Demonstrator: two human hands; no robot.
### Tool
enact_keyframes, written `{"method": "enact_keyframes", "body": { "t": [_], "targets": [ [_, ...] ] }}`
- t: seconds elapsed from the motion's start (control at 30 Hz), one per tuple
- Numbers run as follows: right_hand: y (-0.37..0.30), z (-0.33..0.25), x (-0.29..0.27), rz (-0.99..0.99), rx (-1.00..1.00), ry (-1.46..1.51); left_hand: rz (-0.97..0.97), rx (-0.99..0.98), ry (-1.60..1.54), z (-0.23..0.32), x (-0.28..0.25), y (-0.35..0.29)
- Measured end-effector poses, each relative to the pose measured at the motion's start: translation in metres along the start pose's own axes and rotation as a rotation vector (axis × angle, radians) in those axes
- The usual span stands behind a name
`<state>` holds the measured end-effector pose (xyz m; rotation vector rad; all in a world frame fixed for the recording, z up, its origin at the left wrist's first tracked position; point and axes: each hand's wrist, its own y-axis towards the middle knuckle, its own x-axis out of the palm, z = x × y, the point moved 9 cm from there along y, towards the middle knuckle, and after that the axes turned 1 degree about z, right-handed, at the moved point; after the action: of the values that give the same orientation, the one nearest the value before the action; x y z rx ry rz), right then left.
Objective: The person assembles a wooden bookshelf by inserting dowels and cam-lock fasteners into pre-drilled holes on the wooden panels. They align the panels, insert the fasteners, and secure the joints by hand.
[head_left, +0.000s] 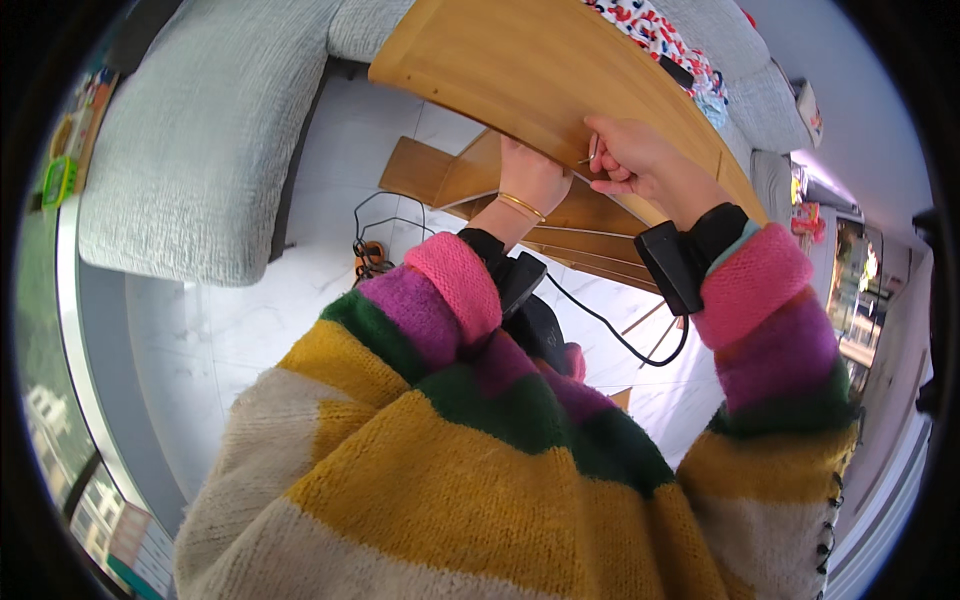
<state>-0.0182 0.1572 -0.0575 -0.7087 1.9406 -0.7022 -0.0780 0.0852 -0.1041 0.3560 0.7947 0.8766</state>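
Observation:
A large light-brown wooden furniture piece (490,70) stands tilted in front of me, its broad panel towards the top. My left hand (537,178), with a gold bangle at the wrist, reaches behind the panel's lower edge; its fingers are hidden there. Close by on the right, my right hand (640,165) is closed on a thin, bent metal tool (592,152), which looks like a hex key. Its tip is at the panel edge, but I cannot tell whether it sits in a screw. The right index finger rests against the panel.
A grey sofa (215,140) runs along the left. Wooden boards or shelves (440,175) show below the panel. Black cables with an orange item (370,262) lie on the white tiled floor (180,340). A patterned cloth (665,45) and a black phone-like object (677,70) lie beyond.

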Motion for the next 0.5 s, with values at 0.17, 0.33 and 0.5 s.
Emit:
{"method": "enact_keyframes", "body": {
  "t": [0.17, 0.33, 0.5],
  "targets": [
    [-0.001, -0.035, 0.01, -0.063, -0.24, -0.735, -0.071, -0.055, -0.032, -0.008, 0.006, 0.001],
    [-0.016, -0.052, 0.02, 0.092, -0.605, -1.241, -0.371, -0.121, -0.008, -0.014, 0.022, -0.001],
    [-0.028, -0.054, 0.015, 0.364, -0.603, -1.153, -0.739, -0.08, -0.069, -0.02, 0.023, -0.014]
  ]
}}
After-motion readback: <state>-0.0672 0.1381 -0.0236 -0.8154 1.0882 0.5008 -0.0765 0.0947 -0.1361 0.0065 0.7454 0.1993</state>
